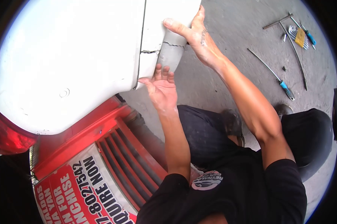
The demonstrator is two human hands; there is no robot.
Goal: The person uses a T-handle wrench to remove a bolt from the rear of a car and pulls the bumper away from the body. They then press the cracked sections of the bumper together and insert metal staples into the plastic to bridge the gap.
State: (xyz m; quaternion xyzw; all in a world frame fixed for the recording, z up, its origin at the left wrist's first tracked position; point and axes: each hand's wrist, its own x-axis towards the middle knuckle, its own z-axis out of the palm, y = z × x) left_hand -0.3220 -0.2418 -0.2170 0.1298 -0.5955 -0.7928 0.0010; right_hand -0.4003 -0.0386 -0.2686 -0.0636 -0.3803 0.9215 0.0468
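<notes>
A white car bumper (155, 26) hangs at the top, beside the larger white body panel (71, 56), with a dark seam between them. A jagged crack runs across the bumper's lower part, and a greyish section (171, 56) shows near its edge. My right hand (198, 35) grips the outer edge, thumb on the face and fingers reaching round the side. At the lower end is my left hand (164, 91), palm turned up and fingers spread. Its fingertips touch the greyish section, and its thumb lies at the bottom corner by the seam.
Several tools lie on the concrete floor (228, 33): a blue-handled screwdriver (287, 90), a T-handle wrench (293, 48), and a hex key set in a yellow holder (300, 37). A red tail light (11, 134) and a red slatted frame with a printed banner (90, 186) stand at left.
</notes>
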